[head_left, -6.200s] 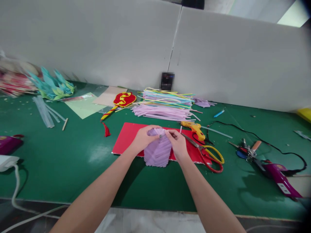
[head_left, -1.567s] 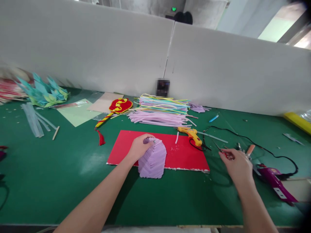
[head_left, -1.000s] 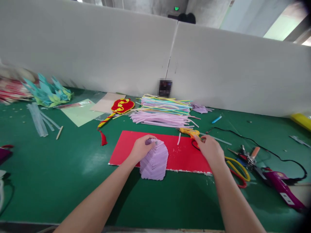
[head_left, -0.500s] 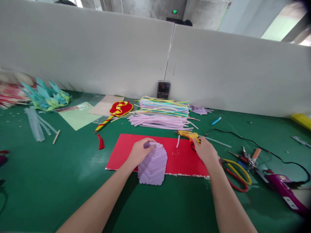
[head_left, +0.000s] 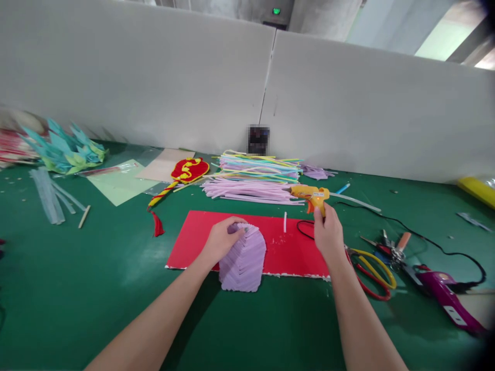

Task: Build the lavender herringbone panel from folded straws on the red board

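Pinches the lilac piece [head_left: 244,264], below frame centre, by its upper-left edge in left grip [head_left: 220,239]; probably light, soft, crushable. Clasps the glue gun [head_left: 309,192], right of centre, by its handle in right grip [head_left: 328,233]; likely stiff, safest there.

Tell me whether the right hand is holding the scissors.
No, the right hand grips the yellow glue gun, while the scissors lie on the green table.
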The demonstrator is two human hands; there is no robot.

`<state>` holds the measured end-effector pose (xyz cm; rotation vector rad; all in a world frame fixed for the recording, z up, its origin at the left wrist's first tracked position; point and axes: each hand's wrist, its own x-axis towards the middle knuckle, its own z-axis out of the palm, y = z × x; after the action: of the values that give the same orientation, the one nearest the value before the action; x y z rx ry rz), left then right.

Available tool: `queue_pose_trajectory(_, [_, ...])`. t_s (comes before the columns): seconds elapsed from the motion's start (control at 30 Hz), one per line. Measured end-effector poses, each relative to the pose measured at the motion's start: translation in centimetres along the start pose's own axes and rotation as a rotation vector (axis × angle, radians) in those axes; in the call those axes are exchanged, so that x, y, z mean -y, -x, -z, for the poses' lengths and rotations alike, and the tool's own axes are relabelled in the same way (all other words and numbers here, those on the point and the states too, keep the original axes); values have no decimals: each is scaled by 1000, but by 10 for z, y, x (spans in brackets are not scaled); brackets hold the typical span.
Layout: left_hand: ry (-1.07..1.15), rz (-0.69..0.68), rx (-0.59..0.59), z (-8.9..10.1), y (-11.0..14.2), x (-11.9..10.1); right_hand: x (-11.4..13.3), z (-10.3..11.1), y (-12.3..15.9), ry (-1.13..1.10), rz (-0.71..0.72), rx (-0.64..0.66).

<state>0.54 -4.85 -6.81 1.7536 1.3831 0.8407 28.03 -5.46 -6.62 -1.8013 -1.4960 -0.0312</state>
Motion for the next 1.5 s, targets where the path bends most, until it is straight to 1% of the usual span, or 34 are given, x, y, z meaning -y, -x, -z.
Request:
queue_pose_trajectory(0.1, [5, -1, 1, 0, 1, 0, -1, 1, 0, -12, -16, -17])
queue_pose_trajectory(0.2, [15, -18, -1, 0, 1, 1, 1, 1, 0, -30, -31, 2])
queue_pose_trajectory(0.43, [9, -17, -9, -2, 1, 4, 19, 9, 3, -67, -114, 80])
queue_pose_trajectory(0.6, [39, -8, -35, -1, 2, -2, 30, 6, 10, -60, -127, 36])
queue_pose_trajectory(0.7, [74, 5, -50, -1, 3, -7, 36, 1, 13, -79, -134, 40])
queue_pose_trajectory(0.8, [96, 6, -49, -2, 5, -9, 42, -1, 16, -82, -186, 107])
queue_pose_trajectory(0.87, [97, 0, -57, -4, 5, -8, 45, -1, 17, -60, -213, 194])
queue_pose_trajectory(0.93, [92, -4, -70, -6, 6, -8, 48, -1, 19, -61, -205, 297])
queue_pose_trajectory(1.0, [96, -6, -76, -8, 5, -9, 51, 0, 21, -124, -169, 406])
queue_pose_trajectory(1.07, [111, -4, -79, -8, 5, -11, 54, 1, 24, -236, -146, 490])
queue_pose_trajectory(1.13, [125, 2, -84, -9, 5, -13, 59, 1, 27, -357, -174, 549])
queue_pose_trajectory(1.2, [137, 9, -77, -10, 7, -16, 64, -1, 30, -475, -214, 591])
queue_pose_trajectory(1.27, [153, 0, -57, -12, 9, -17, 69, -4, 33, -562, -223, 613])
queue_pose_trajectory(1.4, [170, -3, -40, -16, 12, -16, 75, -7, 36, -655, -189, 604])
queue_pose_trajectory(1.5, [187, -12, -24, -16, 13, -14, 74, -8, 36, -693, -206, 629])
